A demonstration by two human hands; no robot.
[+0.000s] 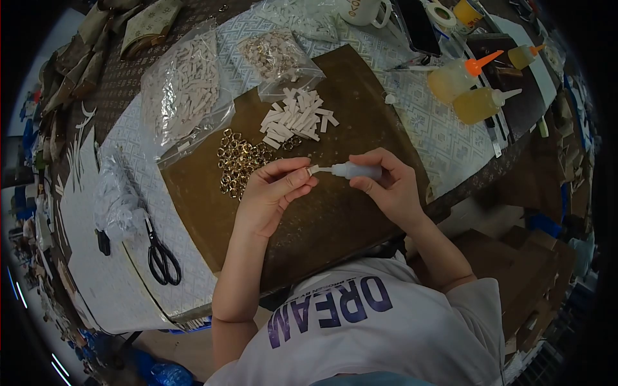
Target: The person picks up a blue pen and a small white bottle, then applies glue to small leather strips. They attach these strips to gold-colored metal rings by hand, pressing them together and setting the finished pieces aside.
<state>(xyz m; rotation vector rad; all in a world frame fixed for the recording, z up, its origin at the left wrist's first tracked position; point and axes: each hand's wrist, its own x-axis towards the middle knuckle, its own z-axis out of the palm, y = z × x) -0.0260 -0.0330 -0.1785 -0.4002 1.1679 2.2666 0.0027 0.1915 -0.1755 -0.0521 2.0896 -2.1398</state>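
Note:
My left hand (280, 188) pinches a small white strip (313, 170) between thumb and fingertips. In my right hand (391, 183) lies a small white squeeze bottle (355, 170), held sideways with its thin nozzle pointing left at the strip. The nozzle tip is at or very near the strip; contact is too small to tell. Just beyond my left hand, a heap of gold metal rings (239, 157) rests on the brown board (309, 225). Behind it is a loose pile of white strips (299, 118).
Plastic bags of white strips (183, 90) and gold pieces (273, 53) lie at the back. Black-handled scissors (162, 257) are at the left. Yellow liquid bottles (450, 80), a phone (415, 26) and a mug (364, 11) stand or lie at the right and back.

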